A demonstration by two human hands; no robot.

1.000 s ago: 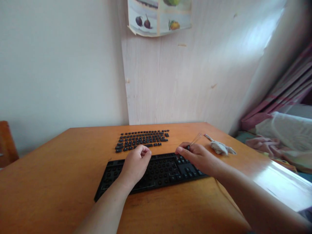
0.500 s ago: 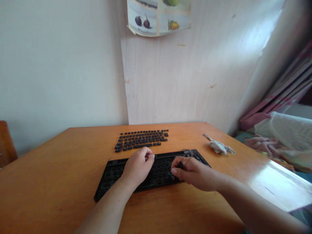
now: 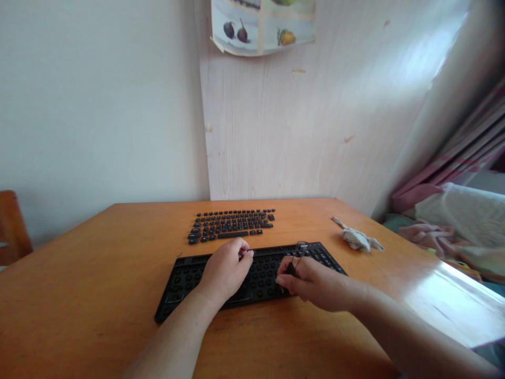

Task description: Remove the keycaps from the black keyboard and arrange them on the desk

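Note:
A black keyboard (image 3: 260,278) lies slightly turned on the table, most of its left and middle sockets without keycaps; the number pad at its right end carries caps. My left hand (image 3: 226,266) rests over its left-middle part, fingers curled and thumb closed against them; whatever they hold is hidden. My right hand (image 3: 303,281) is closed around a small dark keycap puller (image 3: 291,269), its thin wire loops sticking up behind the fingers. The fingertips are low over the right-middle keys. Behind the keyboard, loose black keycaps (image 3: 232,223) lie in rows, a long space bar (image 3: 233,235) among them.
A crumpled whitish cloth (image 3: 357,239) lies on the table (image 3: 94,273) to the right. The wall stands behind, with a fruit picture (image 3: 262,31) hanging on it. A wooden chair back (image 3: 13,226) is at far left, and bedding (image 3: 469,216) at right.
The view has shifted slightly, so everything sits a little further right. My right hand has turned a bit, its fingertips now lower at the keyboard. My left hand keeps its place.

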